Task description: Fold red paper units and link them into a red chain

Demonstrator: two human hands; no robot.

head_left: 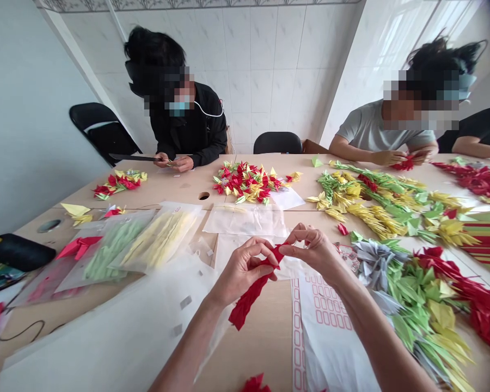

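Note:
A long strip of folded red paper (pixel 249 299) hangs at a slant over the table's middle. My left hand (pixel 245 268) is closed round it, thumb and fingers pinching its upper part. The fingertips of my right hand (pixel 312 247) pinch its top end, and the exact fold there is hidden behind the fingers. Below the strip, at the bottom edge, lies another red folded paper piece (pixel 255 384). A white sheet with red printed boxes (pixel 330 321) lies under my right forearm.
Clear bags with yellow strips (pixel 159 239) and green strips (pixel 114 250) lie left. A mixed pile of folded paper (pixel 245 182) is centre back; strings of yellow and green paper (pixel 371 215) and a green pile (pixel 412 294) fill the right. Two co-workers (pixel 188 125) (pixel 387 128) sit opposite.

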